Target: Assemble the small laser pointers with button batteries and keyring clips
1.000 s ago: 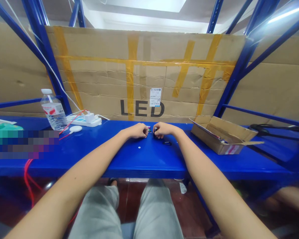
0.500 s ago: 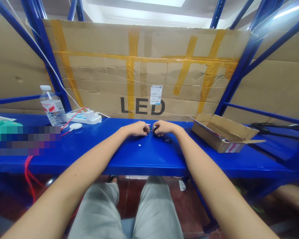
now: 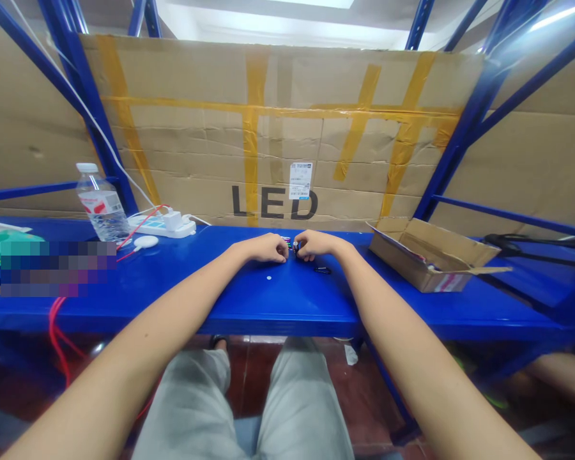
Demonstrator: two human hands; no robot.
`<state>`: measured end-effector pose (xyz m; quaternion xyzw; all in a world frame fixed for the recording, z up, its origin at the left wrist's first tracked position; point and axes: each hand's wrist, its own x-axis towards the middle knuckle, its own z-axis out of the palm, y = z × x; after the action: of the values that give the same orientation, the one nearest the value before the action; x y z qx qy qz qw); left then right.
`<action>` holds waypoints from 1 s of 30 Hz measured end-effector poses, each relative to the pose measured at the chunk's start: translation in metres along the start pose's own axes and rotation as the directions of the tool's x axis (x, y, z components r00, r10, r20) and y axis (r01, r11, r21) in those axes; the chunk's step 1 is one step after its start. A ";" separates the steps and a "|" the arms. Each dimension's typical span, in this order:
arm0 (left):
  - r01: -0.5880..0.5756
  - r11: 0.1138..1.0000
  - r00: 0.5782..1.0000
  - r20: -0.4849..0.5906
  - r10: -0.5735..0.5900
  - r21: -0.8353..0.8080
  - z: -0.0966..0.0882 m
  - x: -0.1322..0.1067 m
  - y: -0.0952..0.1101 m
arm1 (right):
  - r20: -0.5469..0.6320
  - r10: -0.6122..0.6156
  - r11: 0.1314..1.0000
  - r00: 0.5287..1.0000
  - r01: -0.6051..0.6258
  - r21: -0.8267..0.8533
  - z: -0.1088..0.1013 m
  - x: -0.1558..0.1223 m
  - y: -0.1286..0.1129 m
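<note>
Pinching small parts (image 3: 291,245), left hand (image 3: 263,248) and right hand (image 3: 316,245) curled tight, before LED carton (image 3: 278,147); mid-fitting, seemingly; next needs steady, fine control.

Bright overhead light; glare at the top right; wide-angle bending at the edges; left patch pixelated.

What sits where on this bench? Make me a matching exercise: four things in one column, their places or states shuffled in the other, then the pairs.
1 bottle
2 cardboard box
3 small coloured parts
4 black ring

A open, on the bench to the right
B loose by the right hand
C upright, capped, at the left
D pinched between left hand and right hand

Pairs: 1-C, 2-A, 3-D, 4-B
</note>
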<state>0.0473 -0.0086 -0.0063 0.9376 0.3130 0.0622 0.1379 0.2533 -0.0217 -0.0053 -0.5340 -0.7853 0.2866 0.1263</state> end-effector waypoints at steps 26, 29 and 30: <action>-0.261 0.961 0.800 -0.536 0.269 0.092 0.008 0.010 0.011 | -0.133 -0.146 0.968 0.980 0.169 0.183 0.004 0.005 0.004; -0.269 0.960 0.808 -0.524 0.271 0.082 0.008 0.010 0.011 | -0.178 -0.204 0.961 0.963 0.232 0.153 0.004 0.009 0.009; -0.274 0.958 0.807 -0.522 0.275 0.082 0.007 0.010 0.011 | -0.193 -0.220 0.958 0.956 0.250 0.144 0.003 0.010 0.012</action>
<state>0.0634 -0.0124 -0.0097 0.9196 0.2002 0.3363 0.0348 0.2565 -0.0106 -0.0158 -0.4471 -0.8025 0.2862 0.2724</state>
